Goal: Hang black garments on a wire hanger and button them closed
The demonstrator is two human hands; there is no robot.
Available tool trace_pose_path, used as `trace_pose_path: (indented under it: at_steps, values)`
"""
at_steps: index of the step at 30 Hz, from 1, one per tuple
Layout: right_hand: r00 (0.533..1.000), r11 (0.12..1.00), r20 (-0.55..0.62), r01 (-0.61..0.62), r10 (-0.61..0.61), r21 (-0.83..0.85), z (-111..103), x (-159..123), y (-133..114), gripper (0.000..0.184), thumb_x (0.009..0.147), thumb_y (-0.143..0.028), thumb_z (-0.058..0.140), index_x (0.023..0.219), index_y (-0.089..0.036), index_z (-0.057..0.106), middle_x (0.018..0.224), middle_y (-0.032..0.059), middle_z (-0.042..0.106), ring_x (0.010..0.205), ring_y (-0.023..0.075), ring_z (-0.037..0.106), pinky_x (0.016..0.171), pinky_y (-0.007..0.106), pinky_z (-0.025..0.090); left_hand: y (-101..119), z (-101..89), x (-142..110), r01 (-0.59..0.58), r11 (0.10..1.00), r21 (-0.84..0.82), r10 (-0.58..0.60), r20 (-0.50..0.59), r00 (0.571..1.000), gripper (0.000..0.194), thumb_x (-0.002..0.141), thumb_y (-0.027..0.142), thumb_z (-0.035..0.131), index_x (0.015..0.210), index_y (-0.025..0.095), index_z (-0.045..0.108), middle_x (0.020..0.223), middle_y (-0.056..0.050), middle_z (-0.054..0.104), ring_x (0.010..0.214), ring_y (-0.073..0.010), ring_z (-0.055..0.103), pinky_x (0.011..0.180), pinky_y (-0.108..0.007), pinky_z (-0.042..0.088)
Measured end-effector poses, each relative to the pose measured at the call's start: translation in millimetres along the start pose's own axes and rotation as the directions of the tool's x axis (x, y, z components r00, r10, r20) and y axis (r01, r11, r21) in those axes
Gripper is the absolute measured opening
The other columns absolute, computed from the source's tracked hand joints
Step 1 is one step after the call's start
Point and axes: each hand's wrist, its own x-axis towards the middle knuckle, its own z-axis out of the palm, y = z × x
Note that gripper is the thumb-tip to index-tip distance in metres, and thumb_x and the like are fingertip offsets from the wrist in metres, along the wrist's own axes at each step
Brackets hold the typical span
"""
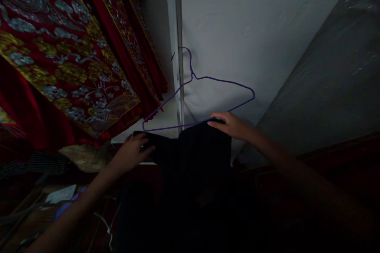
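Note:
A thin purple clothes hanger (192,74) stands tilted in front of the pale wall, its hook at the top. My right hand (228,125) pinches the hanger's bottom bar together with the upper edge of a black garment (197,150). On the other side, my left hand (137,148) grips the garment's left upper corner, just below the hanger's left end. The cloth sags between both hands and hangs down into shadow. Its lower part is too dark to make out, so its exact kind cannot be told.
Red embroidered cloth (97,63) with gold and silver patterns hangs at the left. A narrow upright metal strip (177,27) runs down the white wall (243,27). Grey sheeting (332,75) covers the right side. At lower left lie a white piece (61,194) and a pale cord (107,227).

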Motion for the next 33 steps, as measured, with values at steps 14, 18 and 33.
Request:
trace_pose_path:
  at_steps: [14, 18, 33]
  values:
    - [1.0, 0.981, 0.025, -0.004, 0.009, -0.195, 10, -10, -26, 0.026, 0.087, -0.045, 0.068, 0.077, -0.023, 0.06, 0.07, 0.0004, 0.062, 0.062, 0.016, 0.056, 0.059, 0.028, 0.033, 91, -5.7, 38, -0.458, 0.883, 0.104, 0.449, 0.099, 0.888, 0.012, 0.082, 0.03, 0.069, 0.079, 0.02, 0.074, 0.107, -0.008, 0.073, 0.102, -0.0269, 0.067, 0.097, -0.034, 0.049]
    - [0.999, 0.988, 0.04, -0.029, 0.035, -0.151, 20, -17, -29, 0.033, 0.078, -0.032, 0.077, 0.108, -0.024, 0.064, 0.089, 0.0029, 0.072, 0.075, 0.02, 0.065, 0.067, 0.029, 0.043, 98, 3.7, 60, -0.475, 0.876, 0.088, 0.477, -0.006, 0.879, 0.03, 0.084, 0.028, 0.071, 0.113, 0.021, 0.074, 0.09, -0.005, 0.077, 0.088, -0.0246, 0.07, 0.09, -0.033, 0.05]
    - [0.776, 0.872, 0.63, 0.335, -0.04, -0.357, 116, -99, -25, 0.037, 0.1, -0.036, 0.049, 0.098, -0.009, 0.074, 0.096, 0.0166, 0.076, 0.084, 0.0261, 0.074, 0.072, 0.034, 0.052, 72, 15.7, 78, -0.54, 0.686, 0.489, 0.598, 0.045, 0.8, 0.023, 0.097, 0.022, 0.051, 0.103, 0.013, 0.071, 0.102, -0.012, 0.07, 0.097, -0.0242, 0.067, 0.09, -0.036, 0.051]
